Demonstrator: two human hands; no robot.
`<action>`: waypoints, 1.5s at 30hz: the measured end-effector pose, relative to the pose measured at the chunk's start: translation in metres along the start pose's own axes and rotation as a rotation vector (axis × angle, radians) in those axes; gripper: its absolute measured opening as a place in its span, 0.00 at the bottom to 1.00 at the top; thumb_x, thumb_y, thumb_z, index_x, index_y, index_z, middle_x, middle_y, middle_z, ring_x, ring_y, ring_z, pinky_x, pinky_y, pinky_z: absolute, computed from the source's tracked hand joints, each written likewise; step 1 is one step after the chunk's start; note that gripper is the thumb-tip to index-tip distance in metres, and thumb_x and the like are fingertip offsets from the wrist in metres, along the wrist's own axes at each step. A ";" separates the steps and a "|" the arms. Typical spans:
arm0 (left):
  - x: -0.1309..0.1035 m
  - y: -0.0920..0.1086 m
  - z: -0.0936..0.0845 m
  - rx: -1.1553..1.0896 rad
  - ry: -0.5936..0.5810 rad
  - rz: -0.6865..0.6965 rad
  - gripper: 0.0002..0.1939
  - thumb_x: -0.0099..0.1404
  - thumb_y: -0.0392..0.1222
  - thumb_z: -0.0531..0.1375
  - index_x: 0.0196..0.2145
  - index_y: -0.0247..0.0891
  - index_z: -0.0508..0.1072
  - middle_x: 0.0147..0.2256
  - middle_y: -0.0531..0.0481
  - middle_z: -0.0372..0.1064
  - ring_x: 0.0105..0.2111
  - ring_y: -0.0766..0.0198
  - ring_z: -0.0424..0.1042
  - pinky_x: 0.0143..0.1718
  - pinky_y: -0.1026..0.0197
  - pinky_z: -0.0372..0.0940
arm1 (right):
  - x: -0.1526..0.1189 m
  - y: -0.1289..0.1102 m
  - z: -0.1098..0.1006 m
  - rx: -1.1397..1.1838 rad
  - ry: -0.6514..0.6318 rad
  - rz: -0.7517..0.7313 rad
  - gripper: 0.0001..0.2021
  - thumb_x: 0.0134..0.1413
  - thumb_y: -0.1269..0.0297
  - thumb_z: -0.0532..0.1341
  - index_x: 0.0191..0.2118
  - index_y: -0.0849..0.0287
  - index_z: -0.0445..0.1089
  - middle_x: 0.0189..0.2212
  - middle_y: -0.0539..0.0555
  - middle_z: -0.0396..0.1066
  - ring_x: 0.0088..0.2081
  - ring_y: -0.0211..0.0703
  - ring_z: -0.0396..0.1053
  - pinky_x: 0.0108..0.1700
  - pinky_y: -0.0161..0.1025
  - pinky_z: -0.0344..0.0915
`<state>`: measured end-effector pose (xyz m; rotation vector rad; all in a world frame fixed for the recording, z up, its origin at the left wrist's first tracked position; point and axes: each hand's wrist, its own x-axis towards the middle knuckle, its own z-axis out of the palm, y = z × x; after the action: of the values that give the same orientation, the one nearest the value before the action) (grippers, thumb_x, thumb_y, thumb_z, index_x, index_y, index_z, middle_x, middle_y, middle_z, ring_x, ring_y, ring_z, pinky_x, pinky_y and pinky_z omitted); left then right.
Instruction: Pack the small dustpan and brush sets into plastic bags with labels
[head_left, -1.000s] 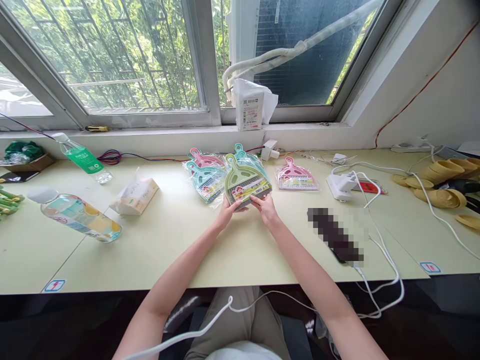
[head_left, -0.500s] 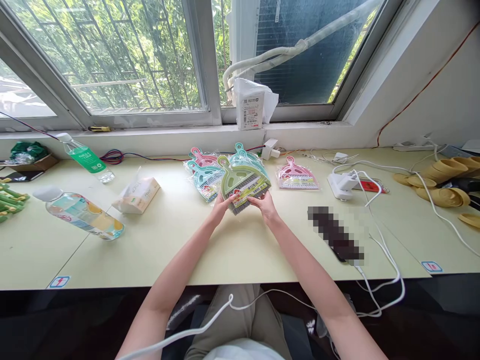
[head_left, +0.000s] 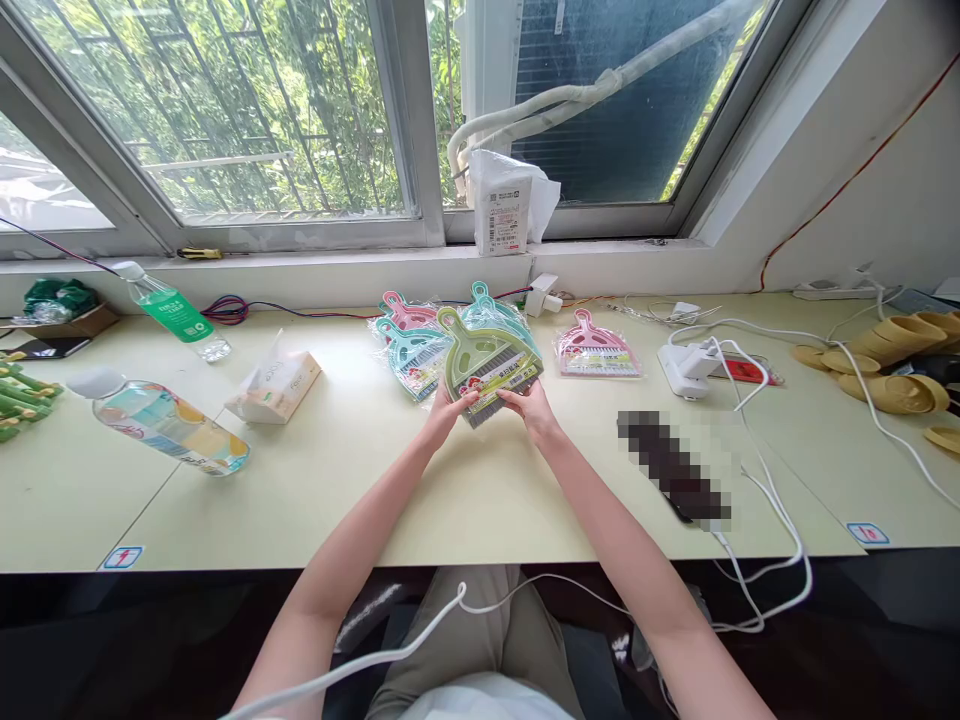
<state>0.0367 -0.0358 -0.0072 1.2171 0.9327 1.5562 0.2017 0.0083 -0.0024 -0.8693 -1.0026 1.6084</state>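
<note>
A green mini dustpan and brush set (head_left: 480, 352) in clear wrap is held tilted in front of me, its label facing up. My left hand (head_left: 450, 408) grips its lower left edge, and my right hand (head_left: 534, 406) pinches the lower right edge. Behind it lie more wrapped sets: a teal one (head_left: 414, 358) at left, a pink one (head_left: 405, 312) behind that, and another teal one (head_left: 495, 312) partly hidden by the green set. Apart from these, a pink set (head_left: 598, 348) rests to the right.
At left are a large bottle (head_left: 161, 425), a smaller green-labelled bottle (head_left: 176, 315) and a tissue pack (head_left: 276, 388). A white power strip (head_left: 686, 370) with cables and a blurred-out dark object (head_left: 671, 465) lie right. A white box (head_left: 504, 215) stands on the windowsill.
Both hands keep their hold on the green set, which stays almost in place. The whole view shifts very slightly.
</note>
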 end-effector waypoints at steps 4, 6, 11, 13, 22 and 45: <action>0.000 0.001 0.004 0.004 0.036 -0.008 0.38 0.54 0.44 0.68 0.60 0.41 0.57 0.53 0.42 0.67 0.53 0.50 0.67 0.55 0.47 0.60 | 0.001 0.003 0.000 0.007 0.045 -0.022 0.31 0.28 0.65 0.74 0.44 0.55 0.64 0.43 0.54 0.74 0.48 0.51 0.71 0.49 0.50 0.72; -0.002 0.000 0.006 -0.001 0.066 -0.025 0.37 0.53 0.44 0.68 0.58 0.41 0.59 0.52 0.43 0.68 0.53 0.50 0.67 0.56 0.47 0.59 | 0.002 0.006 0.000 0.034 0.058 -0.028 0.31 0.27 0.65 0.75 0.43 0.55 0.65 0.43 0.54 0.74 0.48 0.50 0.72 0.49 0.50 0.72; -0.012 0.004 0.016 -0.112 -0.080 -0.251 0.30 0.57 0.46 0.64 0.56 0.40 0.63 0.56 0.40 0.65 0.55 0.45 0.66 0.51 0.42 0.64 | 0.005 0.010 -0.003 0.139 0.057 0.001 0.26 0.28 0.65 0.75 0.39 0.57 0.68 0.41 0.54 0.75 0.48 0.50 0.72 0.51 0.47 0.71; -0.013 0.006 0.019 -0.155 -0.156 -0.329 0.29 0.59 0.48 0.62 0.57 0.41 0.63 0.58 0.40 0.62 0.55 0.43 0.65 0.48 0.41 0.66 | 0.006 0.009 -0.004 0.161 0.068 -0.023 0.26 0.29 0.65 0.74 0.40 0.57 0.69 0.41 0.54 0.76 0.49 0.50 0.72 0.52 0.47 0.71; -0.003 -0.003 0.013 -0.016 0.071 -0.208 0.26 0.58 0.49 0.64 0.52 0.39 0.66 0.52 0.42 0.69 0.54 0.47 0.66 0.51 0.46 0.65 | 0.006 0.012 -0.002 0.094 0.083 -0.040 0.27 0.29 0.65 0.74 0.42 0.57 0.69 0.43 0.54 0.76 0.48 0.49 0.72 0.51 0.47 0.72; 0.020 0.000 -0.046 -0.245 0.416 -0.463 0.16 0.52 0.34 0.61 0.41 0.34 0.68 0.33 0.47 0.73 0.30 0.61 0.76 0.26 0.62 0.73 | 0.005 -0.018 -0.023 -0.981 -0.222 -0.711 0.17 0.55 0.72 0.59 0.46 0.44 0.73 0.59 0.44 0.63 0.65 0.47 0.51 0.66 0.55 0.48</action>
<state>-0.0102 -0.0177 -0.0121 0.4634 1.1508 1.5060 0.2278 0.0197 0.0052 -0.7949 -2.0465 0.5551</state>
